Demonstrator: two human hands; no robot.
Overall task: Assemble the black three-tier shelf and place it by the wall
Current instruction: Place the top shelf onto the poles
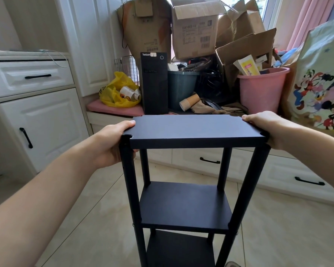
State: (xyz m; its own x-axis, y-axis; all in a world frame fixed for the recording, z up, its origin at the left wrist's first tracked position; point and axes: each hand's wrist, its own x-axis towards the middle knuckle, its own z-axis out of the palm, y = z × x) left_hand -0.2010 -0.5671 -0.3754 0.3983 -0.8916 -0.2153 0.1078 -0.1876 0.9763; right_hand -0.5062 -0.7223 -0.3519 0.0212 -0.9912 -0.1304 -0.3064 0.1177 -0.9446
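1. White cabinet (33, 112): far left, drawers closed. The wall run beside it looked a likely home for the shelf.
2. Left hand (112, 143): clamped on the left end of the top board (189, 128), thumb flat above, fingers curled beneath beside the near-left post. A hold suited to lifting or steadying.
3. Black shelf (183, 205): upright over the tiled floor (278, 228), three boards on four posts, apparently fully assembled. Its feet were out of sight, so I could not tell whether it stood or hung lifted.
4. Computer tower (154, 83): behind the shelf and apart from it, on the window bench among cardboard boxes (195, 29). That side looked too crowded for placing.
5. Right hand (268, 128): grasping the board's right end, thumb on top, fingers hidden below. It mirrored the left, probably to keep the frame level.
6. Pink bucket (262, 89): back right, stuffed with packaging.
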